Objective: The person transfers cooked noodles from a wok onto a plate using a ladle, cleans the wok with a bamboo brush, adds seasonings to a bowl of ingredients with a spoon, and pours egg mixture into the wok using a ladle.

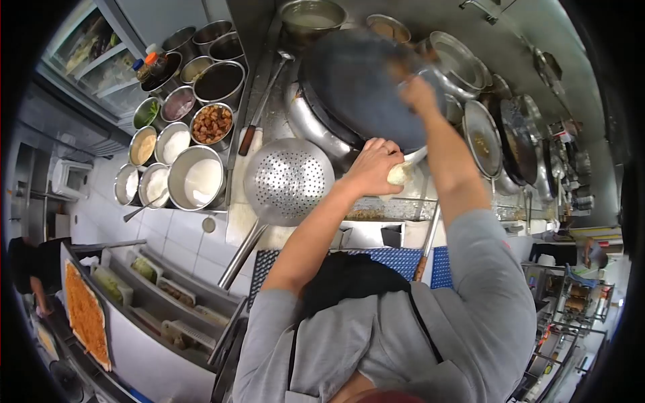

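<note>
A large dark wok (356, 80) stands tilted on the metal stove, its inside blurred. My left hand (373, 164) is closed at the wok's near rim, with a pale crumpled cloth (400, 173) bunched between it and the metal. Over the right part of the wok is my right hand (420, 95), its fingers curled round something brown and blurred that I cannot make out. Left of my left hand lies a round perforated strainer (289, 181) with a long metal handle.
Metal pots of sauces and powders, one with brown chunks (212, 125), stand at the left. A ladle (265, 101) lies left of the wok. Lidded pans (482, 138) line the right side. Below left is a tray of orange food (86, 316), with a person (33, 269) beyond.
</note>
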A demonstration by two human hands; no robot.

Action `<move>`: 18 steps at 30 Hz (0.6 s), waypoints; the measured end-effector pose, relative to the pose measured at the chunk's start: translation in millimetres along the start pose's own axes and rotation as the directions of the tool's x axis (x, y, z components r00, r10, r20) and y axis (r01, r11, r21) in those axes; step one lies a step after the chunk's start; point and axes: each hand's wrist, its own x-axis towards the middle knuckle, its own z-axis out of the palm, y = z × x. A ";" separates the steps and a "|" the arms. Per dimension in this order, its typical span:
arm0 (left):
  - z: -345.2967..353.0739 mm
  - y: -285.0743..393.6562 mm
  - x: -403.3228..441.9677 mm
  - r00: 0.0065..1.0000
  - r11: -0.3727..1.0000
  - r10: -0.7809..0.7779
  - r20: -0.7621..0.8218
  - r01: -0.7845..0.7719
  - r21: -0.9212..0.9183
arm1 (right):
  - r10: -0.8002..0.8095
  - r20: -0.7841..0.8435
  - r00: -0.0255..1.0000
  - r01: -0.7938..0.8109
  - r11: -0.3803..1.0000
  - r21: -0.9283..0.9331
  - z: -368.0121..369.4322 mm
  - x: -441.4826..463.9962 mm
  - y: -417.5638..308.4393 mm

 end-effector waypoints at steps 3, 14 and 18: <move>-7.2 12.0 -13.6 0.992 0.996 0.009 -0.127 -0.020 -0.086 | -0.182 0.277 0.944 0.114 0.963 0.246 -19.9 -85.6 -60.0; -37.4 58.3 -157.4 0.883 0.747 -0.469 -0.025 0.381 -0.546 | -0.078 0.106 0.991 0.095 0.981 -0.168 -13.8 -48.9 -8.5; -45.2 60.5 -202.8 0.796 0.527 -0.604 0.044 0.440 -0.727 | -0.466 0.278 0.840 0.423 0.883 0.203 -29.1 -109.7 -2.0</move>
